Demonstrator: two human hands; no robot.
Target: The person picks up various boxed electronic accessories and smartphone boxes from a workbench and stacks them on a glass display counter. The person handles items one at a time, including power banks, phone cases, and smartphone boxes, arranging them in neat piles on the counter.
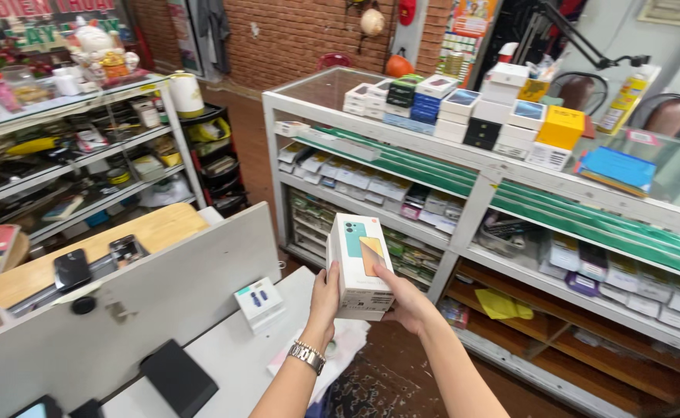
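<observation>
Held up in mid-air between both hands: a white phone box (363,265), upright, its printed front showing two phones, one teal and one orange. Left hand (324,298) closed around the box's left edge, fingers wrapped on the side, a metal watch (306,356) on the wrist. Right hand (407,302) cupped under and behind the lower right corner, thumb along the right side. Both hands clamped on the box, neither spread wide.

Below and to the left, a white worktop (224,356) with a small white packet (258,300) bearing blue shapes, standing near the grey partition (162,298). A flat black item (179,378) lying on the worktop's near part. Beyond the partition, a wooden surface (154,228) with two dark phones (73,268) resting on it.

Far right, a white display case (471,209) with a glass top, stacked with white, black, blue and yellow boxes (464,108). Shelves underneath packed with rows of small packets. Far left, a metal shelf rack (84,155) crowded with mixed goods. Brick wall (301,31) at the back.
</observation>
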